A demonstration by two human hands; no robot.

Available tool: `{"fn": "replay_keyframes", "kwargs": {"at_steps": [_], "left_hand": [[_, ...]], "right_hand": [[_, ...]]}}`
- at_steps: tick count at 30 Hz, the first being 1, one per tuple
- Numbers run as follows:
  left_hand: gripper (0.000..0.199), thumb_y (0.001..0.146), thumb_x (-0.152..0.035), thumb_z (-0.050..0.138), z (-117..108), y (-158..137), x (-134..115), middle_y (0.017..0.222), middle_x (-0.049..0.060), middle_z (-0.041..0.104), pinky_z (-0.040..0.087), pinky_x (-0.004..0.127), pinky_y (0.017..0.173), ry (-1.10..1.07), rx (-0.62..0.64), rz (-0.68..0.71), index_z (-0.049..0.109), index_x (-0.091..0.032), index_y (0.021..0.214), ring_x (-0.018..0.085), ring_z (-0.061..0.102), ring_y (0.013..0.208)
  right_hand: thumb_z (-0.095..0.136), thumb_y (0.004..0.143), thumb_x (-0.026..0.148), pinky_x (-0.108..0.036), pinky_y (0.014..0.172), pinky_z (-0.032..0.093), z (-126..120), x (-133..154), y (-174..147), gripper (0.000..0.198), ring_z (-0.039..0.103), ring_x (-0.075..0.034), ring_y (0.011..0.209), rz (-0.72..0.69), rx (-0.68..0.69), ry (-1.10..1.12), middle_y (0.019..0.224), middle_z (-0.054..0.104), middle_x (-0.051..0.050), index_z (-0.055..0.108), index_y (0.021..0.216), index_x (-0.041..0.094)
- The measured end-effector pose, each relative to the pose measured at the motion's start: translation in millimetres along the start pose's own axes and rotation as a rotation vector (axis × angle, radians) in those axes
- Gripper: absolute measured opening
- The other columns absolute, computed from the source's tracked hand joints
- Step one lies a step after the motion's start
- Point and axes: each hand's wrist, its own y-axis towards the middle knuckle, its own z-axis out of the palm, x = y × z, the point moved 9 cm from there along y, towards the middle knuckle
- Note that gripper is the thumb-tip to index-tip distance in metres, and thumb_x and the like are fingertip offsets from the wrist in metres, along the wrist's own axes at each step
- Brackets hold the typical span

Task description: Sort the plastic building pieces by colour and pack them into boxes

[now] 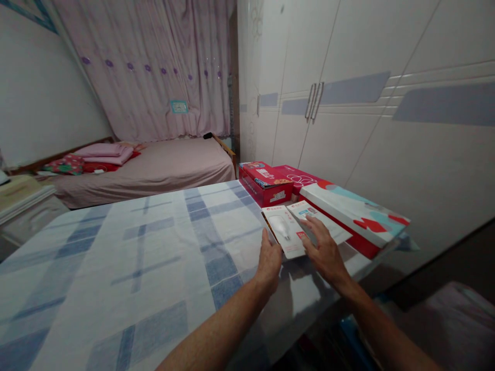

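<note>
A white light bulb box [281, 234], printed with a bulb picture and red lettering, is tilted above the table's right side. My left hand [269, 260] grips its lower left edge, thumb up along the side. Beside it, partly behind, is a second white printed panel [331, 222]; whether it belongs to the same box or another one I cannot tell. My right hand [323, 250] has its fingers over this panel and its thumb by the right edge of the bulb picture. The undersides of both hands are hidden.
Just beyond my hands are a red box [266, 183], a flat pinkish-red box [297, 176] and a long white, blue and red box [356, 214]. A blue checked cloth covers the table [162, 263]. Behind stand a bed [178, 162] and a white wardrobe [348, 136].
</note>
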Motion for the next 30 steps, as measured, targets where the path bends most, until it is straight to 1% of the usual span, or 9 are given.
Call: {"fn": "replay_keyframes", "kwargs": {"at_steps": [5,10,12,15,19,22,26,28,30], "left_hand": [[0.073,0.058,-0.005,0.052,14.2,2.4,3.3,0.125,0.008,0.063,0.05,0.028,0.087,0.045,0.071,-0.026,0.05,-0.019,0.13,0.021,0.06,0.11],[0.071,0.06,-0.007,0.055,18.5,4.9,6.4,0.121,0.009,0.065,0.048,0.032,0.091,0.108,0.1,0.005,0.051,-0.02,0.13,0.023,0.06,0.11],[0.068,0.062,-0.009,0.054,15.1,5.4,8.2,0.118,0.009,0.066,0.047,0.033,0.092,0.181,0.112,-0.002,0.052,-0.019,0.129,0.023,0.061,0.108],[0.06,0.066,-0.01,0.052,-7.5,8.8,-1.5,0.126,0.013,0.062,0.042,0.038,0.101,0.399,0.074,0.034,0.056,-0.016,0.125,0.025,0.056,0.118],[0.043,0.072,-0.015,0.051,-64.9,12.2,-56.5,0.145,0.012,0.046,0.03,0.042,0.113,0.828,0.018,0.33,0.063,-0.017,0.114,0.025,0.04,0.135],[0.042,0.081,-0.018,0.046,-136.6,4.1,-97.7,0.146,0.015,0.042,0.026,0.042,0.115,1.309,-0.098,0.453,0.06,-0.012,0.12,0.024,0.037,0.137],[0.044,0.09,-0.028,0.041,-257.2,-33.9,-136.1,0.149,0.019,0.037,0.027,0.053,0.11,1.86,-0.415,0.331,0.055,-0.01,0.128,0.034,0.027,0.141],[0.048,0.093,-0.034,0.037,-308.8,-59.7,-147.1,0.148,0.019,0.038,0.027,0.057,0.107,1.973,-0.579,0.184,0.051,-0.012,0.133,0.037,0.029,0.139],[0.051,0.095,-0.037,0.032,-341.0,-79.3,-150.8,0.146,0.02,0.041,0.031,0.054,0.105,1.997,-0.657,0.069,0.048,-0.011,0.136,0.036,0.034,0.136]], "right_hand": [[0.043,0.086,0.03,-0.046,0.109,0.038,-7.3,-21.0,-17.6,0.039,0.045,-0.024,0.128,0.071,-0.05,-0.005,0.133,0.053,-0.012,0.059,0.118,0.018],[0.044,0.086,0.03,-0.049,0.11,0.035,-5.8,-22.2,-21.8,0.038,0.043,-0.025,0.129,0.037,-0.056,-0.04,0.134,0.053,-0.011,0.059,0.119,0.018],[0.043,0.087,0.03,-0.05,0.111,0.033,-6.6,-18.9,-21.9,0.037,0.042,-0.025,0.131,0.023,-0.06,-0.049,0.133,0.053,-0.011,0.058,0.119,0.018],[0.043,0.088,0.028,-0.051,0.111,0.033,-13.1,-5.3,-22.9,0.035,0.041,-0.025,0.131,-0.025,-0.093,-0.053,0.131,0.055,-0.011,0.058,0.118,0.019],[0.043,0.089,0.025,-0.049,0.111,0.035,-13.6,29.4,-26.6,0.031,0.044,-0.023,0.13,-0.14,-0.075,0.01,0.128,0.057,-0.009,0.057,0.117,0.021],[0.044,0.089,0.024,-0.047,0.11,0.035,6.2,55.8,-28.5,0.032,0.045,-0.022,0.129,-0.211,0.042,0.07,0.13,0.056,-0.007,0.057,0.118,0.023],[0.046,0.088,0.027,-0.048,0.111,0.034,53.4,77.4,-26.1,0.036,0.042,-0.024,0.131,-0.276,0.216,0.116,0.134,0.053,-0.008,0.056,0.122,0.024],[0.046,0.087,0.028,-0.049,0.109,0.035,80.7,82.4,-22.9,0.036,0.043,-0.025,0.13,-0.299,0.287,0.123,0.133,0.053,-0.01,0.057,0.121,0.021],[0.046,0.087,0.028,-0.049,0.107,0.037,107.7,85.3,-18.9,0.035,0.045,-0.026,0.128,-0.311,0.358,0.125,0.131,0.055,-0.011,0.059,0.119,0.02]]}}
